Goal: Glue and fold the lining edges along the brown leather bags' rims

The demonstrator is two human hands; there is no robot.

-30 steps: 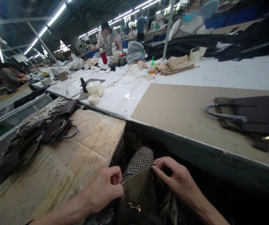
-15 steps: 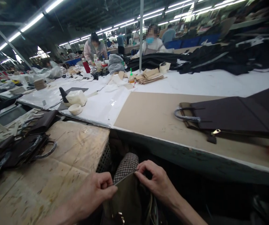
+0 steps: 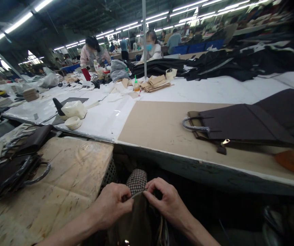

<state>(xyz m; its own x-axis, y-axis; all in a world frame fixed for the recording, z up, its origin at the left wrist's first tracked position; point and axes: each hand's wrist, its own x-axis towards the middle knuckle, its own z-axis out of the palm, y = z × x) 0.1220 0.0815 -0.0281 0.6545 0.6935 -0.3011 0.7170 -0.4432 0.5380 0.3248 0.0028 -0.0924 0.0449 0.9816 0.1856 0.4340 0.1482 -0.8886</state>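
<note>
My left hand [image 3: 115, 204] pinches the top edge of a dark olive-brown bag [image 3: 134, 223] between thumb and bent fingers. A short way to the right, my right hand [image 3: 168, 201] grips the same edge between thumb and forefinger. Between the two hands the rim arches slightly. The bag hangs over my lap, in front of a knee in checked cloth [image 3: 137, 178]. A small shiny fitting shows low on the bag, and its lower part runs out of view.
A dark brown handbag [image 3: 229, 119] lies on the brown board [image 3: 152, 119] at right. More dark bags [image 3: 11, 174] rest on the worn side table [image 3: 77, 164]. A white bowl [image 3: 73, 123], glue bottle [image 3: 136, 85] and pole [image 3: 144, 41] stand beyond. Two people work across the table.
My hands have come closer together along the bag's edge, and the rim now bows upward. The view has turned a little right, so the table and its things appear farther left.
</note>
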